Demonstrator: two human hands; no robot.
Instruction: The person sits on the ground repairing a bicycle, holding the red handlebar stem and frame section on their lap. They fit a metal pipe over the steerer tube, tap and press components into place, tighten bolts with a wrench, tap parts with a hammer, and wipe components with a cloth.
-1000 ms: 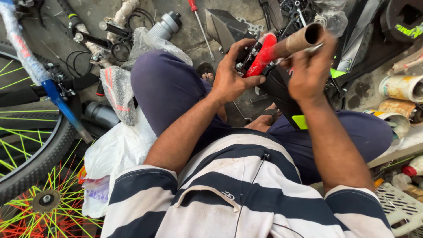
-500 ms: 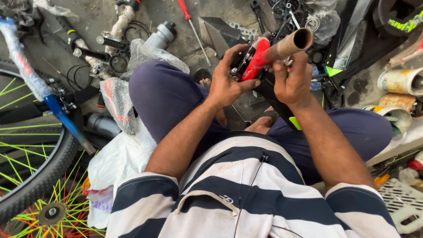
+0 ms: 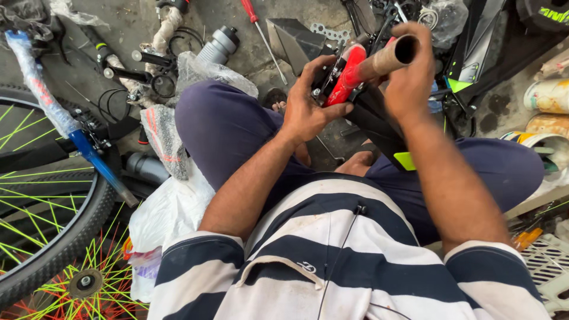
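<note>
Both hands grip closed: right hand (image 3: 412,74) on the tan hollow metal tube (image 3: 388,57), left hand (image 3: 309,104) on its red plastic clamp part (image 3: 345,74); the tube could slip if the left fingers loosen.

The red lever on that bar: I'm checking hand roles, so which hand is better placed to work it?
Probably the left hand: its fingers already rest on the red lever. The right hand is wrapped around the brown tube, steadying it.
</note>
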